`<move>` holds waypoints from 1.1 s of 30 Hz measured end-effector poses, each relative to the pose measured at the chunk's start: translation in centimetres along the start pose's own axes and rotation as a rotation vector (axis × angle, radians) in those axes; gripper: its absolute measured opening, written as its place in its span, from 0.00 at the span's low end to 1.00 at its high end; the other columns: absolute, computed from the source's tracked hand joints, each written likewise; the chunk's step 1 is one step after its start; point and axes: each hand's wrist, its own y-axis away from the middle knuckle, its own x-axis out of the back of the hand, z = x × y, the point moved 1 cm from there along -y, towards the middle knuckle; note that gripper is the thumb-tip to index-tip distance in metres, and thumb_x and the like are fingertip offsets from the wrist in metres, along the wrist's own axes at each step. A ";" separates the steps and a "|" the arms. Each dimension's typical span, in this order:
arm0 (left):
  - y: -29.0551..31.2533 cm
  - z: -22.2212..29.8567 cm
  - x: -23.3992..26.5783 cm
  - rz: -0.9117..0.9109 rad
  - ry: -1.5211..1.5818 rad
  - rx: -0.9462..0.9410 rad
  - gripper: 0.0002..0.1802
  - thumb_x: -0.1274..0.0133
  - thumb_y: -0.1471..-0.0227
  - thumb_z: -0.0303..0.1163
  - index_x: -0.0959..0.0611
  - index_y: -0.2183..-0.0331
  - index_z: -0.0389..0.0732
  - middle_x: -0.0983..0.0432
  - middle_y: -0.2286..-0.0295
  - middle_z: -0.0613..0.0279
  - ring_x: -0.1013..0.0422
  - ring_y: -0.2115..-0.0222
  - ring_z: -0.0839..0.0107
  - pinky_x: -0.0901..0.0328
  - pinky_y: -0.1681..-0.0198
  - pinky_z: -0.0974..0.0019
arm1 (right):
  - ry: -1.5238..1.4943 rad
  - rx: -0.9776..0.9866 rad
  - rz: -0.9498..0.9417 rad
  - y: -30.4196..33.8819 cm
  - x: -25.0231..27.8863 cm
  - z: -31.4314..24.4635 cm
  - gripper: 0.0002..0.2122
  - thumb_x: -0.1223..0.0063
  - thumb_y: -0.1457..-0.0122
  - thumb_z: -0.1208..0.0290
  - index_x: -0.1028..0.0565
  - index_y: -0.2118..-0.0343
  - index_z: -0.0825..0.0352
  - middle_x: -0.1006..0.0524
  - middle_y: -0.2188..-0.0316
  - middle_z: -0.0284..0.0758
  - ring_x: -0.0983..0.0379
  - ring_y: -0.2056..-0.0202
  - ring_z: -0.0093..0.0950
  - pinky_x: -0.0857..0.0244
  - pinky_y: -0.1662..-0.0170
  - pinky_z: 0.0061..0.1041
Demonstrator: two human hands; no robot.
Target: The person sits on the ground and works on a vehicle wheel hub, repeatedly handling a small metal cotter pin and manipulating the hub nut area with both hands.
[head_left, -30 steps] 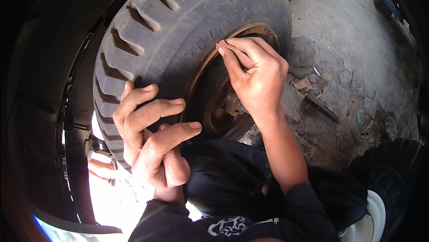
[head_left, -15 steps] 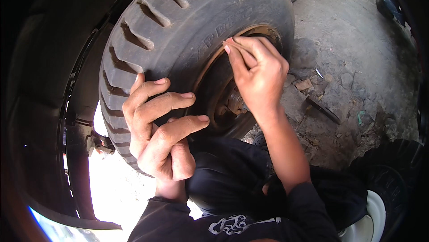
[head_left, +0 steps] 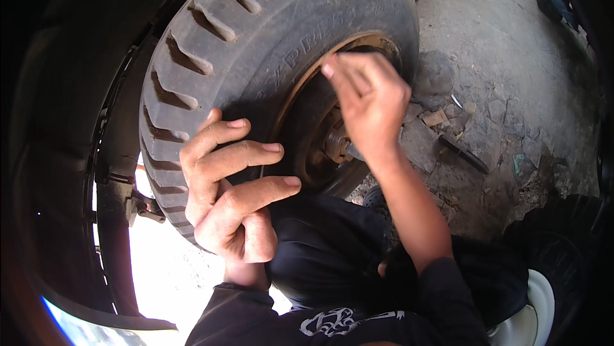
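Observation:
A large black tyre with deep tread blocks stands before me, mounted on a rusty-edged wheel rim. My right hand is closed in a pinch in front of the rim's upper edge and smeared by motion. What lies between its thumb and fingers is hidden now. Near the tyre's lower left sidewall my left hand is raised, its fingers apart and bent, with nothing visible in them. Its thumb is mostly hidden. Behind my right wrist the rusty wheel hub shows in part.
Dark vehicle bodywork curves along the left. On the rough concrete floor to the right lie a dark flat bar and broken pieces. Another tyre with a white rim is at the lower right.
My right hand stays at the rim, now blurred; a small reddish-brown piece seen at its fingertips before is no longer distinct. My left hand has barely shifted. The view has moved slightly.

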 end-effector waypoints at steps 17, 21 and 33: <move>-0.1 -1.0 -0.9 -0.092 0.295 -0.063 0.09 0.41 0.45 0.29 0.08 0.67 0.41 0.13 0.66 0.57 0.19 0.62 0.57 0.22 0.53 0.49 | -0.130 -0.262 0.369 3.1 -4.5 2.8 0.08 0.29 0.34 0.78 0.16 0.56 0.74 0.11 0.60 0.41 0.13 0.57 0.27 0.20 0.51 0.27; 0.1 -0.9 -0.7 -0.108 0.308 -0.052 0.08 0.41 0.45 0.29 0.08 0.67 0.41 0.13 0.66 0.58 0.19 0.61 0.56 0.23 0.53 0.48 | -0.129 -0.140 0.309 4.4 -5.2 2.1 0.06 0.30 0.33 0.76 0.15 0.59 0.74 0.11 0.61 0.39 0.16 0.59 0.24 0.23 0.50 0.26; 0.1 -0.3 -1.3 -0.086 0.319 0.009 0.11 0.39 0.38 0.35 0.09 0.69 0.42 0.14 0.67 0.60 0.20 0.60 0.56 0.23 0.52 0.49 | -0.157 -0.220 0.416 3.3 -4.9 2.9 0.06 0.27 0.37 0.76 0.12 0.59 0.70 0.11 0.63 0.37 0.18 0.62 0.23 0.25 0.53 0.24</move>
